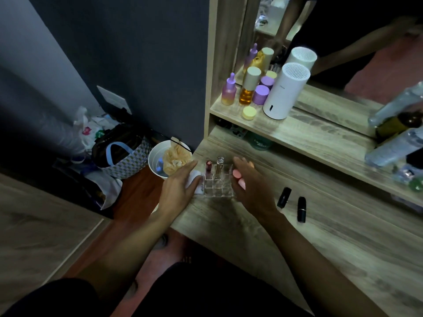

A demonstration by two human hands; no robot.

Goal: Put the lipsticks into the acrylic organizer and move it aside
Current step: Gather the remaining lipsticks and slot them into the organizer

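A clear acrylic organizer [218, 187] stands near the left end of the wooden vanity top [320, 236]. A red lipstick [208, 167] and a clear-capped one [220, 161] stand upright in its back slots. My left hand [178, 191] is at the organizer's left side, its fingers and thumb around a white tube [195, 180]. At the organizer's right side, my right hand [251, 186] curls over a pink lipstick [239, 178]. Two black lipsticks [284, 197] [301, 209] lie on the vanity top to the right of my right hand.
A shelf above holds a purple dropper bottle [229, 90], an amber bottle [248, 88], purple jars [261, 94], a yellow jar [249, 112] and a white cylinder [283, 92] before a mirror. Clear bottles [393, 143] lie at the right. A white bucket [164, 161] and bags [123, 154] sit on the floor.
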